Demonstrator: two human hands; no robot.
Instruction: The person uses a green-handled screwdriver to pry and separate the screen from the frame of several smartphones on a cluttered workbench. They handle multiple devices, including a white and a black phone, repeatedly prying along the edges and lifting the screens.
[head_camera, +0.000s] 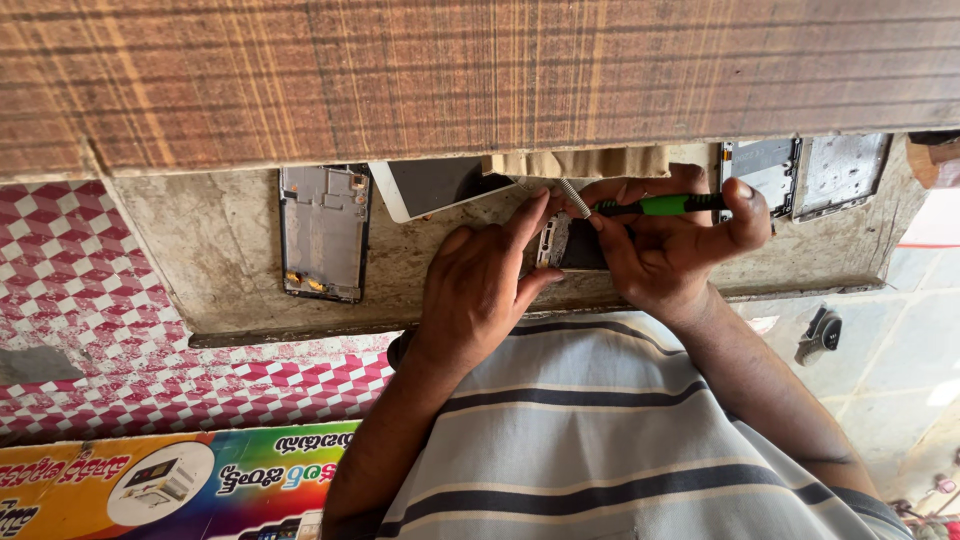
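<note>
My left hand (478, 280) presses fingers on a small phone part (553, 240), a white frame piece lying on the worn grey workbench (230, 240). A green and black screwdriver (655, 205) lies gripped in my right hand (670, 245), its ribbed metal tip pointing left toward the part near my left fingertips. The dark body of the part is mostly hidden between both hands.
A bare phone frame (323, 232) lies to the left, a white phone (430, 187) behind it, two more metal frames (800, 175) at the right. A wooden shelf (480, 70) overhangs the bench. Red-white checkered covering (80, 290), a colourful poster (170, 480) and my striped shirt (600, 440) lie below.
</note>
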